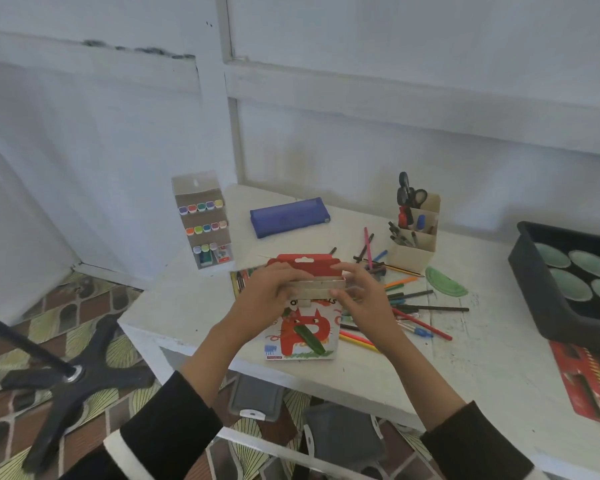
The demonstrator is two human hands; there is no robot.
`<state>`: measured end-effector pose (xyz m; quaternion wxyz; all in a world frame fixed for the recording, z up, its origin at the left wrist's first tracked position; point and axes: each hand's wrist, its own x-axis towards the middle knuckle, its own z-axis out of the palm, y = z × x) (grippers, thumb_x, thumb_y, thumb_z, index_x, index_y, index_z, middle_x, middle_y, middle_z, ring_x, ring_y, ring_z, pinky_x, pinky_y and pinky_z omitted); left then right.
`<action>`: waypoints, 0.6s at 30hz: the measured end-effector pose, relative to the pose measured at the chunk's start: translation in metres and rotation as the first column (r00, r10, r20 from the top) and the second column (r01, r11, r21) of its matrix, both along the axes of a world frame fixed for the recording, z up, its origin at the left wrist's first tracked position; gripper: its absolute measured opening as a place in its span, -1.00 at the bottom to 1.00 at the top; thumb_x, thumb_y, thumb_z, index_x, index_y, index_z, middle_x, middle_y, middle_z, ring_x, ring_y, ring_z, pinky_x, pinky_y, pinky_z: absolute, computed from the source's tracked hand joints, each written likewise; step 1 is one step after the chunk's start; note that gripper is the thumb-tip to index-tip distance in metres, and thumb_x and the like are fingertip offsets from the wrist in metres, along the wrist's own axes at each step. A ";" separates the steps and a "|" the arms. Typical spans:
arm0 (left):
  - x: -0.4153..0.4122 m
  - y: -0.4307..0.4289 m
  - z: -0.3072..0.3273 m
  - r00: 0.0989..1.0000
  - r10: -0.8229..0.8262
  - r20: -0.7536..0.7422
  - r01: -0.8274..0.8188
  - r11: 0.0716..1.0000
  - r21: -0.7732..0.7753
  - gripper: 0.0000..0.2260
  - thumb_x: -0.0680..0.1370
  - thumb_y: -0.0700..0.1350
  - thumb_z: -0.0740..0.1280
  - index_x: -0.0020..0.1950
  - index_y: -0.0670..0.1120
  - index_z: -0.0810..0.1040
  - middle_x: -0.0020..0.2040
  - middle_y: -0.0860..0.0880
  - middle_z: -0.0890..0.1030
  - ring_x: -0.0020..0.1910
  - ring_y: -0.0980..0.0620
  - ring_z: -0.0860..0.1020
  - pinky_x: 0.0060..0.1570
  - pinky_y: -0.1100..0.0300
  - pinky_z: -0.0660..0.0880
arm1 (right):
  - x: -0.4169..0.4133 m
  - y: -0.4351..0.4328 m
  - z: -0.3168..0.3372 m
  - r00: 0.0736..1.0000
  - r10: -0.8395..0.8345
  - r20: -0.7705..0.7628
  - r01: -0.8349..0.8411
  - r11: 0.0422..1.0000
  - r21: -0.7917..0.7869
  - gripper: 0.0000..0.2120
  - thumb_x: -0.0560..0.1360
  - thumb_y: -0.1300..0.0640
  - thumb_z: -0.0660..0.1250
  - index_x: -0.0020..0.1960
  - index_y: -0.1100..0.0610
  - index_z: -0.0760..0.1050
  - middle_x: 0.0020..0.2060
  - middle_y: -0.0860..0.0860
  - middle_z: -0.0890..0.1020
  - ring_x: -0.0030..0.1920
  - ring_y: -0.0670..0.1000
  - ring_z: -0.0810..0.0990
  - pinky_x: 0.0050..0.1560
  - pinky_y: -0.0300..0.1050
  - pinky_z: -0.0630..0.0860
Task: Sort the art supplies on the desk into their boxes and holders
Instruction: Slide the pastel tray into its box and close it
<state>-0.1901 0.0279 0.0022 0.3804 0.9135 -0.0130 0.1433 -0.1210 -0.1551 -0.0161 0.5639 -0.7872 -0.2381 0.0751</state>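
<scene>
Black-sleeved left hand [267, 301] and right hand [366, 301] grip a flat, red-flapped cardboard box [305, 339].

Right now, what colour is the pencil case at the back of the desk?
Blue. The pencil case shows best in the head view.

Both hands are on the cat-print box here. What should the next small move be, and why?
Probably hold the cat-print box with the left hand alone and send the right hand to the loose coloured pencils beside it. Its red flap stands open, both hands grip its top edge, and the pencils lie unsorted. Whether they belong in this box I cannot tell.
</scene>
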 end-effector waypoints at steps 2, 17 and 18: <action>0.000 -0.004 0.001 0.997 0.071 0.011 -0.070 0.995 -0.072 -0.72 0.53 -0.34 0.26 0.11 -0.06 0.63 -0.04 0.18 0.55 -0.05 0.27 0.49 0.02 0.41 0.43 | -0.005 0.003 -0.007 0.997 -0.033 -0.071 0.038 0.997 0.068 -0.69 0.53 0.13 0.31 0.22 -0.15 0.41 0.01 0.01 0.57 -0.07 -0.03 0.64 -0.17 -0.16 0.63; 0.021 -0.044 0.010 0.944 0.329 -0.038 -0.306 0.821 -0.483 -0.68 0.40 -0.26 0.48 -0.24 0.19 0.53 -0.31 0.26 0.56 -0.28 0.37 0.55 -0.26 0.46 0.50 | -0.020 0.019 -0.023 0.911 -0.026 0.412 0.288 0.754 -0.590 0.21 0.06 -0.53 0.32 0.43 -0.29 -0.38 0.51 0.10 -0.21 0.49 0.23 -0.05 0.33 0.35 0.13; 0.021 -0.045 0.009 0.947 0.318 -0.038 -0.294 0.816 -0.498 -0.68 0.42 -0.25 0.47 -0.23 0.19 0.54 -0.30 0.26 0.57 -0.28 0.37 0.55 -0.25 0.45 0.50 | -0.018 0.019 -0.024 0.912 -0.039 0.409 0.295 0.754 -0.586 0.19 0.09 -0.48 0.35 0.43 -0.29 -0.37 0.51 0.11 -0.17 0.48 0.24 -0.02 0.33 0.33 0.15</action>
